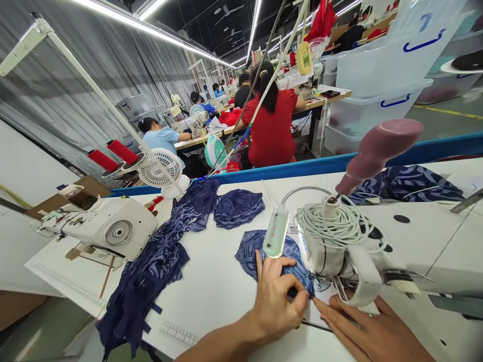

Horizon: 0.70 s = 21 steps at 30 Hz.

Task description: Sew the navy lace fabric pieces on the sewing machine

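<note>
I see my left hand (pixel 277 296) on the blue lace piece (pixel 256 251), fingers curled and pinching its near edge | right hand (pixel 362 327) flat on the table (pixel 215 286), fingers stretched toward the same edge, holding nothing | lace lies just left of the sewing machine (pixel 339 251), under its lamp (pixel 275 234) | more blue fabric (pixel 151 271) far left.

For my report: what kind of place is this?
Most likely a garment factory floor. The hands feed navy lace fabric under a sewing machine, and seated workers sew along rows of tables.
</note>
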Each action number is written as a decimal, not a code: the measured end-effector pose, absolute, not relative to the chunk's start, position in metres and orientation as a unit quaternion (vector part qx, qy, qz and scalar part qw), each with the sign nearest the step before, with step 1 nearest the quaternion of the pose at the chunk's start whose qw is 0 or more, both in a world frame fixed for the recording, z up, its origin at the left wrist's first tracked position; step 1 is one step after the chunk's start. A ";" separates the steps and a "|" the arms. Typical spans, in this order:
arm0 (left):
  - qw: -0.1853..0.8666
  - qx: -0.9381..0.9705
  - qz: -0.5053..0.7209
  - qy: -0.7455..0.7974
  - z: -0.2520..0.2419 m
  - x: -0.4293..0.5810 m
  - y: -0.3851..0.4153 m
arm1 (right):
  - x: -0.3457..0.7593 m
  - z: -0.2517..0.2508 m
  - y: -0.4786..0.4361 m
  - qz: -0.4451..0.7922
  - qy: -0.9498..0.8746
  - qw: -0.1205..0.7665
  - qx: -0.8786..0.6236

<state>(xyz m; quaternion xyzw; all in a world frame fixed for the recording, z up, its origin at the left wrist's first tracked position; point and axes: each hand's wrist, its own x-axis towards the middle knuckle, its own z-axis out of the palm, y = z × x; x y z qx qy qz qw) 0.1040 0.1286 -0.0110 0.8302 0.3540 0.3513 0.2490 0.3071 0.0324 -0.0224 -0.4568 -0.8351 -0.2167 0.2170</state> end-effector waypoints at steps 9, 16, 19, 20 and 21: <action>0.259 0.844 0.298 0.362 -0.002 0.102 0.129 | 0.304 -0.028 0.029 -0.232 -0.792 0.242 -0.511; 0.306 0.828 0.310 0.352 -0.003 0.101 0.134 | 0.299 -0.025 0.033 -0.233 -0.787 0.257 -0.510; 0.320 0.822 0.305 0.359 -0.003 0.101 0.134 | 0.297 -0.021 0.034 -0.233 -0.791 0.262 -0.501; 0.321 0.822 0.303 0.361 -0.003 0.101 0.134 | 0.297 -0.020 0.034 -0.233 -0.793 0.262 -0.498; 0.320 0.822 0.301 0.362 -0.003 0.101 0.134 | 0.296 -0.020 0.034 -0.234 -0.793 0.263 -0.497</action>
